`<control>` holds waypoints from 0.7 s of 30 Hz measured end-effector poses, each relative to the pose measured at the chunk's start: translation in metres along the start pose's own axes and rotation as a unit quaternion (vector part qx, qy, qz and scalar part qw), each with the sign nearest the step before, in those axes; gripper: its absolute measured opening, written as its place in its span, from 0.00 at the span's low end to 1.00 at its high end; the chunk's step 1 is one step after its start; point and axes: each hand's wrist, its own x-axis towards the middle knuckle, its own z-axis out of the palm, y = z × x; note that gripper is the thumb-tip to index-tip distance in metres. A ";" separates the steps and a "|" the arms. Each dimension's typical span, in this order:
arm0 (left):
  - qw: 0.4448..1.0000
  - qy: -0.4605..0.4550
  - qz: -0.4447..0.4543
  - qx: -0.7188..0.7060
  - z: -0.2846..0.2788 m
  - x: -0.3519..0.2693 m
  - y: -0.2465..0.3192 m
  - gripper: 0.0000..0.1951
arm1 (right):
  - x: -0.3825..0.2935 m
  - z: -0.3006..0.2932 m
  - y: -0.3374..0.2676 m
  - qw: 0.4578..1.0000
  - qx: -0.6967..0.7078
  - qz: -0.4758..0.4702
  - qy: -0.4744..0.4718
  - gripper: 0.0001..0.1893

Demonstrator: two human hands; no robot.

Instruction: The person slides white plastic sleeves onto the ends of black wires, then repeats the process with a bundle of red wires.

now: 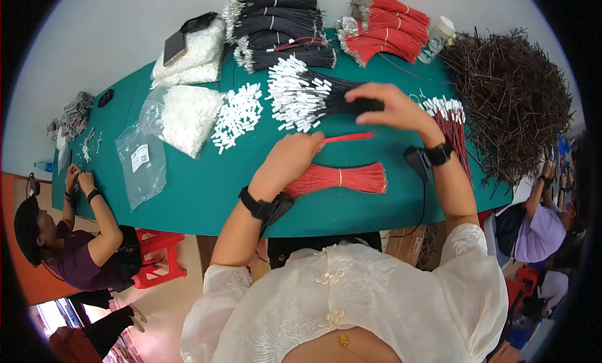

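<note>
My left hand [290, 157] grips a thin bunch of red wires [350, 137], whose tails point right over the green tabletop. Below it lies a tied bundle of red wires [362, 178], its left end partly behind my left wrist. My right hand [392, 106] reaches with fingers spread at the right end of a pile of black wires [339, 97]; whether it touches them I cannot tell. White connector housings [301, 94] cap the left ends of those black wires. Loose white connector housings [237, 116] lie scattered to the left.
Clear bags of white connectors [190, 118] and an empty plastic bag [141, 160] lie left. Tied black bundles [282, 24] and red bundles [390, 31] line the back. A brown wire heap [510, 99] and capped dark-red wires [451, 123] lie right. A person [77, 240] works at left.
</note>
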 end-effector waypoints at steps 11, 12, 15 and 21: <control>0.997 0.026 0.030 -0.069 0.011 -0.002 -0.003 0.10 | -0.048 0.075 -0.032 0.997 0.017 0.073 -0.034 0.09; 0.996 0.061 0.032 -0.063 0.007 -0.006 -0.003 0.12 | -0.047 0.077 -0.028 0.998 0.006 0.069 -0.013 0.09; 0.993 0.089 0.027 -0.067 -0.005 -0.022 -0.001 0.14 | -0.049 0.081 -0.023 0.998 -0.014 0.063 0.028 0.09; 0.996 0.009 0.014 -0.092 -0.022 -0.048 0.009 0.18 | -0.050 0.066 -0.046 0.994 -0.086 0.047 0.045 0.09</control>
